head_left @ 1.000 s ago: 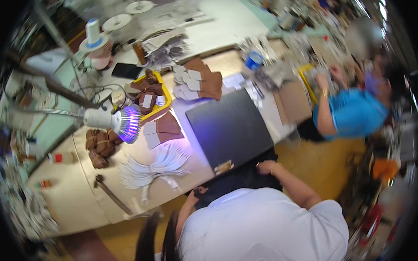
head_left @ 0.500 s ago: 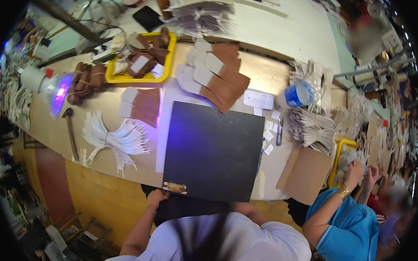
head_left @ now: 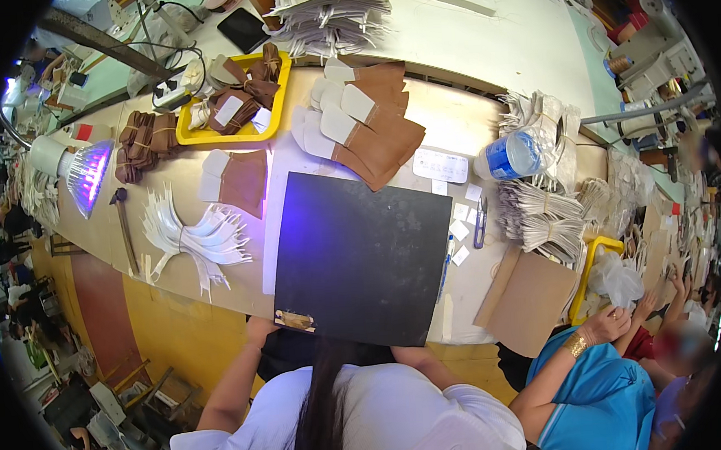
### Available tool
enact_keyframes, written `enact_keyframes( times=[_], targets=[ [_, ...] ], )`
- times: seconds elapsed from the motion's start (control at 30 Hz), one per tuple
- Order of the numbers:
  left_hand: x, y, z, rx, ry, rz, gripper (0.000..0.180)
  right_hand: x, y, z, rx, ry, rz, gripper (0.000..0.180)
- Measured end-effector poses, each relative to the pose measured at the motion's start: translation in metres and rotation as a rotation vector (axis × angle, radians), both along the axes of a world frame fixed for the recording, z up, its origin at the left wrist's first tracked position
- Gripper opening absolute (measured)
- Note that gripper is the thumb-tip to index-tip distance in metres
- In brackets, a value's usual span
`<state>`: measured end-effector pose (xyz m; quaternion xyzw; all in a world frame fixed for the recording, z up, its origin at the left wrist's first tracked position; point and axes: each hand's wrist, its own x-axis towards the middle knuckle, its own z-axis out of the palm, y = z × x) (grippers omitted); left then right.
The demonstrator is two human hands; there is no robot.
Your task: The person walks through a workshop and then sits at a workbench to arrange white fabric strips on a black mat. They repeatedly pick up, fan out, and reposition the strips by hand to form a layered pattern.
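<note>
At the bench's near edge, the left hand (head_left: 258, 328) pinches the black board (head_left: 362, 253) at its taped corner; the right hand sits hidden under the board, grip impossible to tell. Keeping it flat and square to the table (head_left: 176, 275) probably helps.

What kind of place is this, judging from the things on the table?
Probably a small workshop or factory line for assembling paper or leather-like goods: a long worktable with stacks of brown cut pieces, bundles of white strips and a yellow tray of parts.
</note>
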<state>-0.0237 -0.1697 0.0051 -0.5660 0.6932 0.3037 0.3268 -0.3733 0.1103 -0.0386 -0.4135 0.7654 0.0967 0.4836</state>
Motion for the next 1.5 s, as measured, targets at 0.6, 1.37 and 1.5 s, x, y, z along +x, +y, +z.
enact_keyframes(
  times=[0.6, 1.37, 1.5],
  targets=[
    [0.014, -0.018, -0.072, 0.061, 0.659, 0.622, 0.034, -0.023, -0.087, -0.092, -0.453, 0.332, -0.132, 0.038],
    [0.073, -0.115, 0.104, -0.170, 1.416, 1.332, 0.047, -0.009, -0.164, 0.260, -0.373, -0.392, 0.488, 0.033],
    [0.055, -0.183, 0.065, 0.068, 1.638, 1.951, 0.055, -0.009, -0.172, 0.258, -0.558, -0.363, 0.521, 0.039]
  ],
)
